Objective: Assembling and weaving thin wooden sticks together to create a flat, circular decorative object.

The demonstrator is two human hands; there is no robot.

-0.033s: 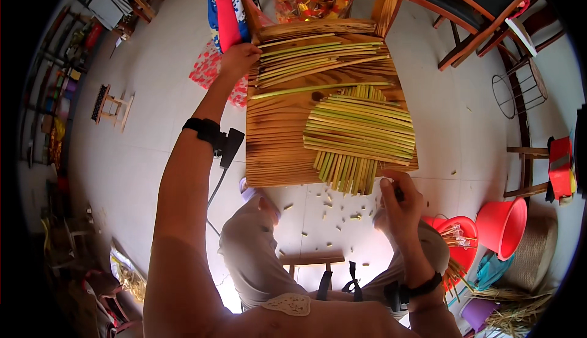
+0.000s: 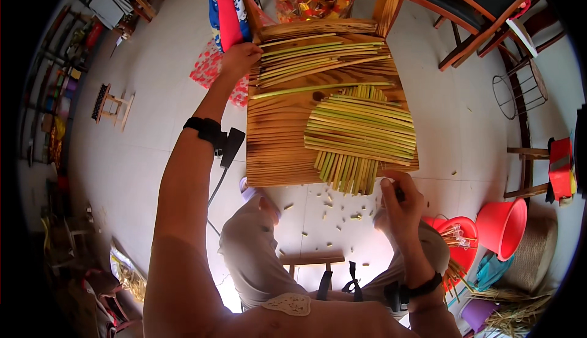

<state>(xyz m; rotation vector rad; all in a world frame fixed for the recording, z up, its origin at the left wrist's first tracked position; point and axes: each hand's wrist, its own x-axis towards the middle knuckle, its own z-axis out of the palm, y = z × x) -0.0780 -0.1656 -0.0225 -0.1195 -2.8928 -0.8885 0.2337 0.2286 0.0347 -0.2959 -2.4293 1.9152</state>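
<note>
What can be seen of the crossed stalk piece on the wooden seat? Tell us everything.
The crossed stalk piece looks like plant stems, yellow-green to tan. A layer of crosswise stalks lies over another running front to back, whose ends show above and below. It lies flat on the right side of the wooden seat, lower ends overhanging the front edge. The right hand is near those ends; contact is unclear.

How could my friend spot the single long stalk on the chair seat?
Find the wooden chair seat, top middle. Loose stalks lie in a bunch toward its backrest, and a crisscrossed stalk mat sits nearer the person, at right. The lone yellow-green stalk lies between, the only one outside both groups.
</note>
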